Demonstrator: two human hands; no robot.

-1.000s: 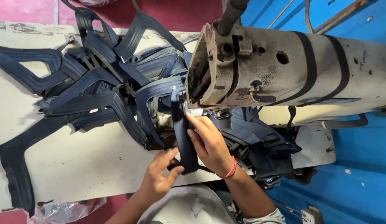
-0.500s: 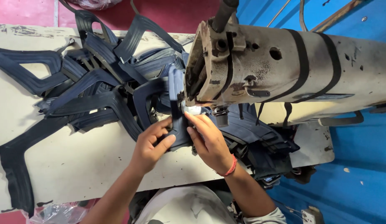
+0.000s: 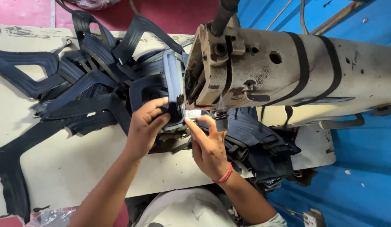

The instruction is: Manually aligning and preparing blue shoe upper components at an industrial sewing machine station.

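Head camera view, looking down at a worn, pale work table (image 3: 56,168) whose near edge runs just below the person's forearms. Left of the grip, bare tabletop lies open toward that near edge. Above and left of the grip sits a loose heap of dark navy cut pieces (image 3: 77,88), flat, ribbed, angular strips with a matte surface, spilling toward the table's far edge. The left hand (image 3: 147,126) has its fingers curled closed around the left side of a dark navy padded piece (image 3: 173,90), a long narrow band with a paler stitched rim, standing on edge. The band rises away from the grip, pressed close against the head of a sewing machine (image 3: 279,75). The right hand (image 3: 208,143) pinches the band's lower end, thumb and forefinger pressed together under the machine head. Right of the grip, the chipped, rust-spotted cream metal machine fills the space, and more navy pieces (image 3: 254,138) pile beneath it, leaving little room.
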